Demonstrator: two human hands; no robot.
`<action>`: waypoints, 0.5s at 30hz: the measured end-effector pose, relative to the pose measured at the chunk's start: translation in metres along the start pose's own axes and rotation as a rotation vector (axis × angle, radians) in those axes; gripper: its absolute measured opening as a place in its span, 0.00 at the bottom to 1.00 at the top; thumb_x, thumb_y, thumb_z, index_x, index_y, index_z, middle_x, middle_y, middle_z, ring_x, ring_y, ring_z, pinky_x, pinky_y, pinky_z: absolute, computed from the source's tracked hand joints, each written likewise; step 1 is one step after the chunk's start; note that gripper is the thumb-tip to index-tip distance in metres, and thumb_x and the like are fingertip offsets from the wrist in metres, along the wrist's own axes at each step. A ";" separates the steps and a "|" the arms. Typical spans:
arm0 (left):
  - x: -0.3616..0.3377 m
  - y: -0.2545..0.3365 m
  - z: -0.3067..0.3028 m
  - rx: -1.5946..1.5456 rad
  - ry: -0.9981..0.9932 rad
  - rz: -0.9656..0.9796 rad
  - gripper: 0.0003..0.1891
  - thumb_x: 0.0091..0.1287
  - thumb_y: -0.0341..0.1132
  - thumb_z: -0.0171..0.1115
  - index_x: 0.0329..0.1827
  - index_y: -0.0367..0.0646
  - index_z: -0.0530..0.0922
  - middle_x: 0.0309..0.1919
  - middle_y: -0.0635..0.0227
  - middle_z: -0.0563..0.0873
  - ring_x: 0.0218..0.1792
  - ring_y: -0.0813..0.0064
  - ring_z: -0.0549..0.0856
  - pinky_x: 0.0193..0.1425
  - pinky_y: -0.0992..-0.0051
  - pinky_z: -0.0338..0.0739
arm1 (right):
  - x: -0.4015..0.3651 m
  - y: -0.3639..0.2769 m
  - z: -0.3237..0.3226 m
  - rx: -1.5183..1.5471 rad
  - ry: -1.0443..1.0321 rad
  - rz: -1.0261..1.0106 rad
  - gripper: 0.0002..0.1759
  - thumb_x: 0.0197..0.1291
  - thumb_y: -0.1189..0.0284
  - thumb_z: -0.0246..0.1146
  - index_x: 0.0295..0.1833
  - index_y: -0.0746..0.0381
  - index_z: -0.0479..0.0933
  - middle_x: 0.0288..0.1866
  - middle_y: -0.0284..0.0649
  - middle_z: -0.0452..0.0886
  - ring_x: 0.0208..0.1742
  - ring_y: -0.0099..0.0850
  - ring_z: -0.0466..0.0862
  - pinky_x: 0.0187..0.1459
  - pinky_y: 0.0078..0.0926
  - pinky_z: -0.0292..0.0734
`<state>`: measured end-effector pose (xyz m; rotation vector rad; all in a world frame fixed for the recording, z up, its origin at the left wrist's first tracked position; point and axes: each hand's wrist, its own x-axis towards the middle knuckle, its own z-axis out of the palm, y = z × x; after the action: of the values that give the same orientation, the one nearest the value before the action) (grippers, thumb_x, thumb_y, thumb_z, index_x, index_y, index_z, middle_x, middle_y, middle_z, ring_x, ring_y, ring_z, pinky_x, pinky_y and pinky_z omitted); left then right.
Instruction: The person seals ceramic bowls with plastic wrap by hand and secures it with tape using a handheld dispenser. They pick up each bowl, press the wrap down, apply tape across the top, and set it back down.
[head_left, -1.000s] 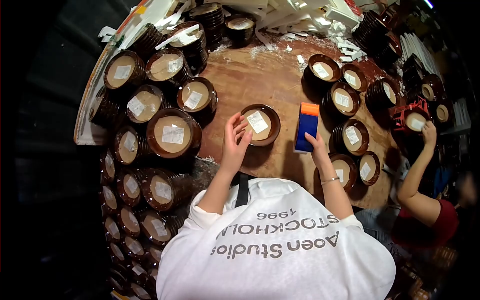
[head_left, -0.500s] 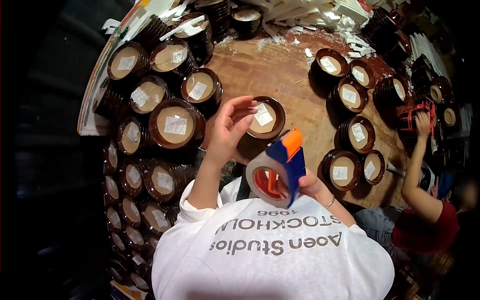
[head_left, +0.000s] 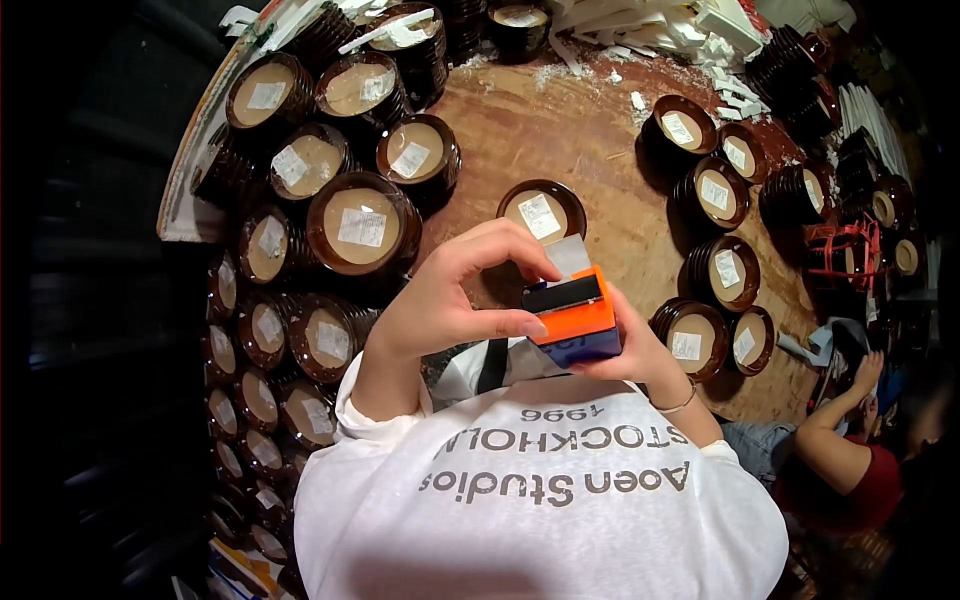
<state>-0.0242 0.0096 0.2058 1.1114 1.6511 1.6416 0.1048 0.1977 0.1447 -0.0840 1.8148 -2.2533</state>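
My right hand (head_left: 632, 342) is closed round an orange and blue tape dispenser (head_left: 580, 325) with a black strip across its top. A short piece of pale tape (head_left: 572, 256) shows at its far side. My left hand (head_left: 475, 290) is curled at the dispenser's left end, thumb on the near corner and fingertips by the tape, gripping that end. Just beyond both hands, a brown-rimmed round dish (head_left: 540, 212) with a white label stands on the wooden table (head_left: 530, 130). Its near edge is partly hidden by my left hand.
Stacks of labelled dishes (head_left: 361, 224) fill the left side; more stacks (head_left: 728, 272) stand on the right. White foam scraps (head_left: 680, 30) lie at the back. At the lower right sits another person (head_left: 850, 470) with a raised forearm, near a red-strapped bundle (head_left: 845, 250).
My left hand has moved from beside the dish to the dispenser. The dispenser has turned, hiding its roll. The other person's hand has left the red-strapped bundle and moved down.
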 end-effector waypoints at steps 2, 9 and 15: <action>0.000 0.000 -0.002 -0.029 -0.054 -0.038 0.20 0.47 0.35 0.68 0.41 0.35 0.75 0.39 0.65 0.73 0.42 0.76 0.75 0.44 0.80 0.72 | 0.001 -0.001 0.000 -0.059 0.003 -0.029 0.38 0.36 0.73 0.71 0.56 0.65 0.60 0.49 0.37 0.70 0.53 0.25 0.69 0.54 0.24 0.62; 0.002 -0.005 -0.007 -0.040 0.005 0.000 0.18 0.48 0.34 0.67 0.41 0.35 0.76 0.37 0.65 0.74 0.39 0.75 0.76 0.44 0.78 0.72 | -0.004 -0.002 -0.002 -0.621 0.063 -0.201 0.31 0.34 0.70 0.69 0.48 0.63 0.68 0.47 0.42 0.71 0.47 0.40 0.72 0.49 0.30 0.64; 0.002 0.009 -0.007 0.016 -0.112 -0.033 0.16 0.45 0.32 0.68 0.38 0.36 0.78 0.35 0.63 0.78 0.38 0.72 0.78 0.42 0.76 0.71 | 0.004 -0.017 0.005 -0.841 0.104 -0.498 0.25 0.35 0.66 0.69 0.40 0.63 0.69 0.40 0.40 0.78 0.42 0.42 0.76 0.47 0.34 0.65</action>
<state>-0.0300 0.0069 0.2160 1.1568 1.6050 1.5194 0.0987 0.1958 0.1620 -0.6316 2.9261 -1.5688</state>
